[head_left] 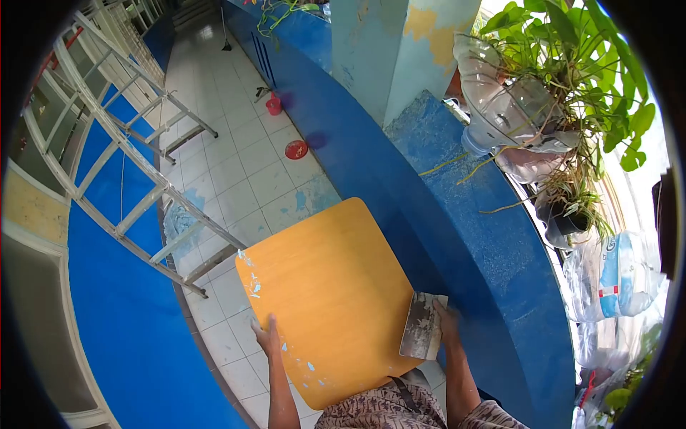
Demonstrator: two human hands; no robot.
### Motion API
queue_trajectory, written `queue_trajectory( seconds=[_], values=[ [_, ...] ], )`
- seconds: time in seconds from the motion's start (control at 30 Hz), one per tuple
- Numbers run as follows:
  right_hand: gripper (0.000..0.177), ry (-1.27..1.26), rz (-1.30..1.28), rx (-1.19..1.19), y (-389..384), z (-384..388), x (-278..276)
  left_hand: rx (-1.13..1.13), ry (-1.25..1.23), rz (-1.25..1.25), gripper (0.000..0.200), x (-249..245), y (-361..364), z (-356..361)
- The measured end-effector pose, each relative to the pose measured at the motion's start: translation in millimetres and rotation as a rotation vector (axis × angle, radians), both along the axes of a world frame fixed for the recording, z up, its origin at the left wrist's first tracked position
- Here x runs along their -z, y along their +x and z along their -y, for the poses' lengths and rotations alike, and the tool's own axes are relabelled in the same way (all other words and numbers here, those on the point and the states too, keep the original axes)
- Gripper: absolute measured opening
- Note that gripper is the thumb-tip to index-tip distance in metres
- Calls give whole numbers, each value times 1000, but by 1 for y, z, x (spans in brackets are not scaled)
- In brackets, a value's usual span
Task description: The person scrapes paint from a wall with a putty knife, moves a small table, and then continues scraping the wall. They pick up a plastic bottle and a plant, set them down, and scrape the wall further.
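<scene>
A yellow wooden board (329, 286) with rounded corners, like a small tabletop, spans the space in front of me. Flecks of pale blue paint dot its left side. My left hand (267, 336) is beside the board's left edge, thumb and finger apart, the thumb close along the rim. In my right hand (449, 323) is a flat rectangular scraper (420, 327), its grey face smeared with whitish residue. The scraper overlaps the board's right edge in this view. The fingers behind it are partly hidden.
A paint-spotted metal ladder (143, 168) leans along the left. A blue ledge (457, 193) runs on the right, with potted plants in cut plastic bottles (514, 100). Farther along the tiled floor (236, 164) are a red lid (296, 149) and a pink cup (274, 105).
</scene>
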State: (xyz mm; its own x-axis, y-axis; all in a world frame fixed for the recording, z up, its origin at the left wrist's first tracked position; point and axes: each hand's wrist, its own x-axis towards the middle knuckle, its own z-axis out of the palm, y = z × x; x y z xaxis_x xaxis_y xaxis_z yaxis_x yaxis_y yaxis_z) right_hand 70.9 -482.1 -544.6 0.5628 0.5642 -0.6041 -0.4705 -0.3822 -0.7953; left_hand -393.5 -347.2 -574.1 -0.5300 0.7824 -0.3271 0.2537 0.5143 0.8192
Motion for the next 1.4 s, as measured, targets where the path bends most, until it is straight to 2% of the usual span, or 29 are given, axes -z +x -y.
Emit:
queue_trajectory(
  seconds=[0.07, 0.13, 0.2, 0.3, 0.33, 0.4, 0.47, 0.53, 0.6, 0.73, 0.8, 0.9, 1.0, 1.1, 1.2, 1.33, 1.4],
  values=[
    [35, -18, -38, -88, 5, 8, 13, -9, -21, 342, 75, 55, -32, 46],
    [36, -33, -80, -175, 4, 4, 23, -1, -69, 361, 72, 44, -27, 65],
    [37, -117, 38, -321, -4, 4, 27, 13, -122, 367, 71, 36, -25, 70],
    [38, -44, -66, -263, -18, 0, -2, 88, -74, 166, 81, 32, -21, 69],
    [38, -30, -64, -255, -20, 1, 6, 97, -60, 165, 81, 26, -19, 65],
    [39, 1, 207, -192, -24, -2, 30, 108, -136, 164, 83, 16, -16, 65],
    [40, -59, 269, -228, -19, -2, 54, 97, -125, 198, 85, 29, -20, 62],
    [42, -114, 325, -274, -15, -3, 56, 79, -109, 226, 87, 44, -26, 58],
    [47, -101, 406, -373, -15, -3, 52, 70, -156, 284, 90, 49, -32, 55],
    [51, -85, 398, -368, -21, 13, 30, 112, -149, 208, 95, 61, -40, 48],
    [54, -245, 429, -382, -25, 37, 16, 111, -228, 97, 98, 61, -39, 54],
    [59, -184, 403, -316, -13, 80, 68, 175, -177, 136, 101, 69, -33, 72],
    [61, -346, 378, -301, -14, 135, 42, 290, -257, 110, 103, 51, -17, 101],
    [61, -376, 389, -263, -19, 188, 22, 309, -239, 29, 105, 33, 2, 133],
    [61, -351, 450, -204, -32, 234, 17, 353, -246, 101, 107, 55, -7, 158],
    [60, -216, 310, -122, -52, 285, 8, 399, -362, 60, 117, 38, -8, 190],
    [60, -163, 460, -63, -57, 309, 19, 422, -358, 80, 116, 39, -10, 211]
  ],
)
